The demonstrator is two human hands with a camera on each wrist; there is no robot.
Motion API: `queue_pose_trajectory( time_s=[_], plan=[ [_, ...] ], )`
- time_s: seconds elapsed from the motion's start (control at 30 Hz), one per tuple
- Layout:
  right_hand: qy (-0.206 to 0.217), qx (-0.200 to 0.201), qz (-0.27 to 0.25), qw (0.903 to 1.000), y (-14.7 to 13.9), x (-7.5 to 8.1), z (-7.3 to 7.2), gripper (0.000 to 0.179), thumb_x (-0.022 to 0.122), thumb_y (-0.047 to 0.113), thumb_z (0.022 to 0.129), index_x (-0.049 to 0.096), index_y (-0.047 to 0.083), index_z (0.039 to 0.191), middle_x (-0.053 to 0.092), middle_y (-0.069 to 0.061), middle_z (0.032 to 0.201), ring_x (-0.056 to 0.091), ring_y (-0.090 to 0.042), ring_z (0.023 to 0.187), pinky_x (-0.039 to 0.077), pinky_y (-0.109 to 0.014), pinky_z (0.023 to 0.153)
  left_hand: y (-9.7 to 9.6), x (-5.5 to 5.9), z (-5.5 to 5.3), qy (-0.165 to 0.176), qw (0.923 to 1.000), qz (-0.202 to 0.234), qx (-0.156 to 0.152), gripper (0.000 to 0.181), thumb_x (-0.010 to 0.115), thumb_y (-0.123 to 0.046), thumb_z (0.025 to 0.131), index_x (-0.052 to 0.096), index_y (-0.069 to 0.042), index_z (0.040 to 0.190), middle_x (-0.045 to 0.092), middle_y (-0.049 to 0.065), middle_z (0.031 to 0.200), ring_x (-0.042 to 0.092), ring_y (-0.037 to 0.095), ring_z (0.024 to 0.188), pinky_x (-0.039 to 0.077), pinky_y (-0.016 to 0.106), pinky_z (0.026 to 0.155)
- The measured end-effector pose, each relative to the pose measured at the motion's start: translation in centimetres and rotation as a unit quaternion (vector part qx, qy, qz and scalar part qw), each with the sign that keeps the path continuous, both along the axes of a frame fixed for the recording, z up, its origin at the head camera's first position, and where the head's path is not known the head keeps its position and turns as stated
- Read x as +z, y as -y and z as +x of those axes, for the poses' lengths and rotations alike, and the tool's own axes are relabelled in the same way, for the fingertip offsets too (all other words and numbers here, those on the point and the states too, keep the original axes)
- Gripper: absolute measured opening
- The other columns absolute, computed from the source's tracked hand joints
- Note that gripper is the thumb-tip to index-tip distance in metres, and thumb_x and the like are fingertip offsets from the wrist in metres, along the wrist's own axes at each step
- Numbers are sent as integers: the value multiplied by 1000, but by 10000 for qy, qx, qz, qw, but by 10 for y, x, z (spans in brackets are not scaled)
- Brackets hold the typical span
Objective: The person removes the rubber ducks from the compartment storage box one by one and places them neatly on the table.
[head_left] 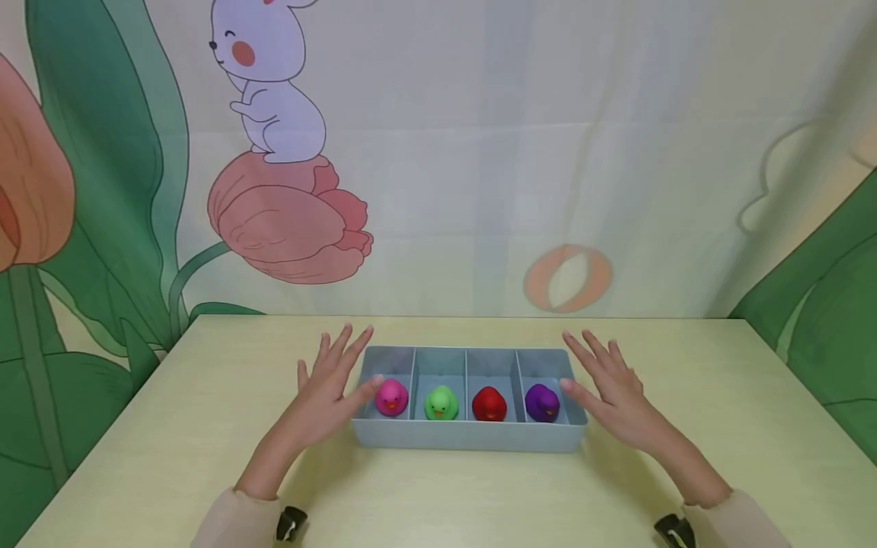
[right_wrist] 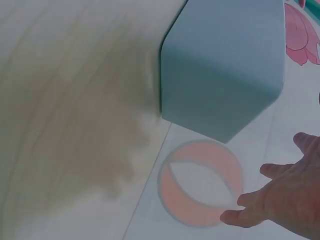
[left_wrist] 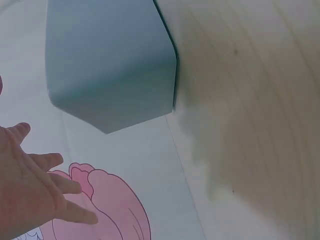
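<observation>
A blue-grey tray with a row of compartments sits on the table. From left to right its compartments hold a pink rubber duck, a green rubber duck, a red rubber duck and a purple rubber duck. Beside the tray's left end, my left hand has its fingers spread, the thumb overlapping the pink duck in the head view. At the opposite end my right hand is spread likewise, thumb tip by the purple duck. Neither hand holds anything. Both wrist views show the tray's outer walls.
The tray stands on a pale wooden table. Behind the table's far edge hangs a cloth printed with a rabbit, tulips and leaves. Dark clips show at both sleeve cuffs.
</observation>
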State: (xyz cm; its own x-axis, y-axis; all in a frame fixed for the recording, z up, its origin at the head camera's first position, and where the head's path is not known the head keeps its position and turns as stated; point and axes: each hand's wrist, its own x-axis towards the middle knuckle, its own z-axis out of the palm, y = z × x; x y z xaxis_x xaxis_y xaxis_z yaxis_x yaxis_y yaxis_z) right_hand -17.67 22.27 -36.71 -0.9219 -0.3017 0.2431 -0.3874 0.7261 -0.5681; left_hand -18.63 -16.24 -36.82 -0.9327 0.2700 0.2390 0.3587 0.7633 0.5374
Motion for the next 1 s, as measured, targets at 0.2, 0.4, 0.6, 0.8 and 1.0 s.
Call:
queue_pose_trajectory(
  time_s=[0.2, 0.4, 0.6, 0.8, 1.0],
  plan=[
    [381, 346, -771, 9957, 3, -4, -2, 61, 50, 27, 93, 19, 26, 146, 8, -15, 151, -6, -45, 135, 3, -76, 90, -1, 2, 0, 337, 9967, 687, -280, 65, 48, -44, 91, 16, -31, 146, 8, 11, 152, -5, 40, 137, 4, 74, 94],
    [484, 490, -1210, 9903, 2, -8, -6, 59, 49, 22, 94, 20, 18, 146, 16, -15, 150, 7, -40, 136, 10, -70, 97, 0, 0, -4, 602, 9873, 1367, -532, 63, 48, -36, 93, 16, -25, 146, 9, 12, 151, 2, 38, 137, 12, 71, 96],
    [448, 499, -1768, 9820, 4, -9, -7, 55, 51, 15, 93, 28, 13, 143, 26, -16, 146, 20, -40, 133, 22, -68, 94, 0, -1, -6, 812, 9758, 1941, -594, 63, 51, -30, 93, 18, -18, 146, 16, 11, 150, 11, 36, 136, 16, 65, 100],
    [334, 541, -2047, 9768, 6, -10, -9, 48, 55, 10, 91, 40, 2, 135, 42, -19, 136, 38, -35, 125, 39, -55, 91, 0, -2, -8, 1277, 9663, 2204, -362, 68, 56, -31, 90, 18, -20, 145, 16, 9, 150, 18, 44, 132, 23, 63, 99],
    [468, 446, -1978, 9781, 7, -14, -14, 45, 61, 13, 87, 48, 0, 129, 52, -22, 125, 49, -33, 115, 44, -49, 89, 3, -3, -11, 1630, 9610, 2229, -139, 67, 57, -34, 89, 21, -21, 144, 19, 10, 149, 26, 42, 130, 31, 60, 96]
  ],
)
